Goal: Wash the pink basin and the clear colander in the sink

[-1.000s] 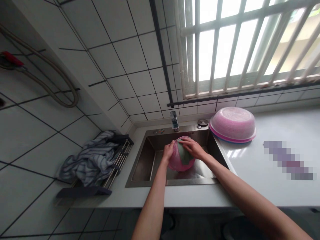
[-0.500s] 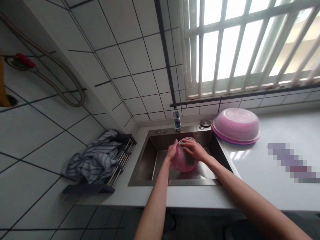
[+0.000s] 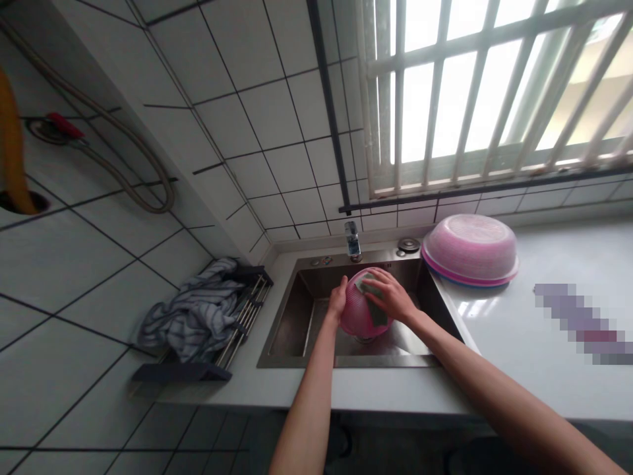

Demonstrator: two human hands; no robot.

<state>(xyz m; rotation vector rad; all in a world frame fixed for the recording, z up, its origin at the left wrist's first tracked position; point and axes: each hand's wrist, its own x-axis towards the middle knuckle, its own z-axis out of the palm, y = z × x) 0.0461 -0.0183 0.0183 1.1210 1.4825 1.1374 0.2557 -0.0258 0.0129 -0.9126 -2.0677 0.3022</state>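
A pink mesh colander [image 3: 354, 313] is held tilted over the metal sink [image 3: 287, 330]. My left hand [image 3: 337, 302] is closed on its left rim, thumb pointing up. My right hand [image 3: 390, 295] presses a greenish-grey scouring pad [image 3: 376, 313] against the colander, with the fingers laid over the pad's upper part. The chrome faucet [image 3: 353, 239] stands just behind the colander; whether water runs cannot be made out.
An upturned pink basin [image 3: 469, 247] rests right of the sink, a blue rim showing beneath. A drain strainer [image 3: 408, 245] lies on the back ledge. Left of the sink, a striped cloth [image 3: 198, 310] covers part of a metal rack [image 3: 242, 316]. A blurred-out item [image 3: 583, 323] lies on the right counter.
My right hand and the scouring pad have shifted slightly right on the colander. The colander has tilted a little, and the whole view has moved slightly.
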